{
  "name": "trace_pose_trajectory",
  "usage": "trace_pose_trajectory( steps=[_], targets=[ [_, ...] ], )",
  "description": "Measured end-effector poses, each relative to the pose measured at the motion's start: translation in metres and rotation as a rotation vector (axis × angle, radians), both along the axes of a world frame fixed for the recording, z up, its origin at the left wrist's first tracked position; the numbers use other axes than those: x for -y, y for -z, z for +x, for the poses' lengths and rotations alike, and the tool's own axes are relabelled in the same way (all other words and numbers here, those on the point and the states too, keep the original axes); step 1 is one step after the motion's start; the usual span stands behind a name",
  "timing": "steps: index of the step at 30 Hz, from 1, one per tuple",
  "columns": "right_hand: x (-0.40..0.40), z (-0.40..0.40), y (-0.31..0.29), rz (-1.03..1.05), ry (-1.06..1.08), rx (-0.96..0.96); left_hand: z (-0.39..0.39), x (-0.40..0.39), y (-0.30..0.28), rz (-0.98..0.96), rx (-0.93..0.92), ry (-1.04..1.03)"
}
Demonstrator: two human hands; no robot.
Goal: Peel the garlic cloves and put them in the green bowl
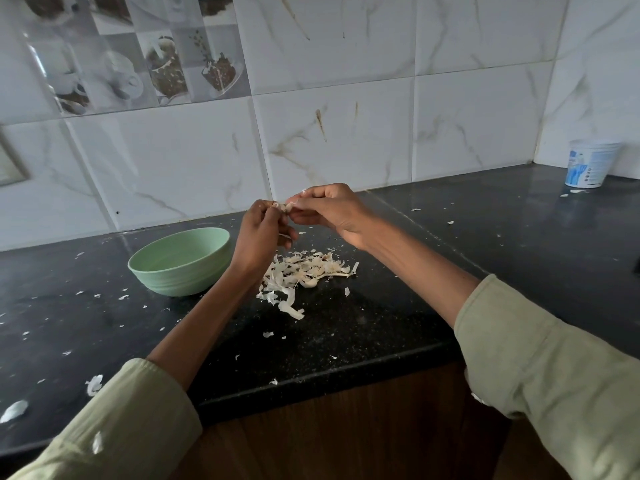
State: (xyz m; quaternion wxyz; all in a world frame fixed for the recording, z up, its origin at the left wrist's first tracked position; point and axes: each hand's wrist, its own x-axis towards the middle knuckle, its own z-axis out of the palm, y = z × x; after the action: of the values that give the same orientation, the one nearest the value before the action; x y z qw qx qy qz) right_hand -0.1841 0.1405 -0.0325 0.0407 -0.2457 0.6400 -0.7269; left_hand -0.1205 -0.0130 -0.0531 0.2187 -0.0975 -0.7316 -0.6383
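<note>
A garlic clove point(284, 206) is held up above the desk point(398, 306), pinched between both hands. The left hand point(261, 233) is curled round the clove's near end, its fingers folded inward. The right hand point(329, 209) pinches the far end with thumb and fingertips, and a shred of papery skin point(304, 191) is seen standing up at its fingertips. The peeling step is judged to be in hand: the skin is being pulled off this one clove, and how much of it still clings cannot be told, since most of the clove is hidden by the fingers.

Directly beneath the hands, at about 6 o'clock from them, a heap of peeled skins point(304, 273) lies on the dark desk, with smaller flakes scattered widely about. The green bowl point(181, 263) stands at about 8 o'clock from the hands, just beside the left wrist and near the heap. Its inside is not shown from this angle, so whether peeled cloves lie in it cannot be told.

For the next move, the remaining skin would need to be stripped and let fall to the heap, after which the bare clove would have to be carried a short way down and leftward and released over the bowl's rim.

Well apart, at 3 o'clock near the wall corner, a white plastic tub point(590, 166) stands on the desk.
</note>
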Motion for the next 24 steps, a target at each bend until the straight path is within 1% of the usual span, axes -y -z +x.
trace_pose_trajectory(
  steps=[3,5,8,10,12,16,20,24],
  targets=[
    [-0.002,-0.001,-0.001,-0.019,-0.010,0.037,0.004,0.000,-0.001,-0.035,0.016,-0.060],
    [-0.004,-0.001,-0.002,-0.024,-0.014,0.042,0.004,0.003,0.001,-0.203,-0.042,-0.173],
    [-0.007,0.000,-0.003,0.004,-0.027,0.045,0.005,0.006,0.003,-0.540,-0.142,-0.303],
    [-0.008,0.000,-0.004,0.031,-0.052,0.045,0.004,0.006,0.004,-0.669,-0.172,-0.327],
    [-0.009,0.000,-0.004,0.051,-0.073,0.035,0.004,0.007,0.004,-0.737,-0.163,-0.332],
    [-0.011,-0.002,-0.004,0.069,-0.047,0.005,-0.001,0.014,0.008,-0.832,-0.117,-0.339],
    [-0.012,-0.001,-0.004,0.106,-0.010,-0.054,-0.001,0.017,0.007,-0.801,-0.107,-0.337],
    [-0.011,-0.001,-0.004,0.168,0.047,-0.134,0.002,0.015,0.002,-0.717,-0.192,-0.402]
  ],
)
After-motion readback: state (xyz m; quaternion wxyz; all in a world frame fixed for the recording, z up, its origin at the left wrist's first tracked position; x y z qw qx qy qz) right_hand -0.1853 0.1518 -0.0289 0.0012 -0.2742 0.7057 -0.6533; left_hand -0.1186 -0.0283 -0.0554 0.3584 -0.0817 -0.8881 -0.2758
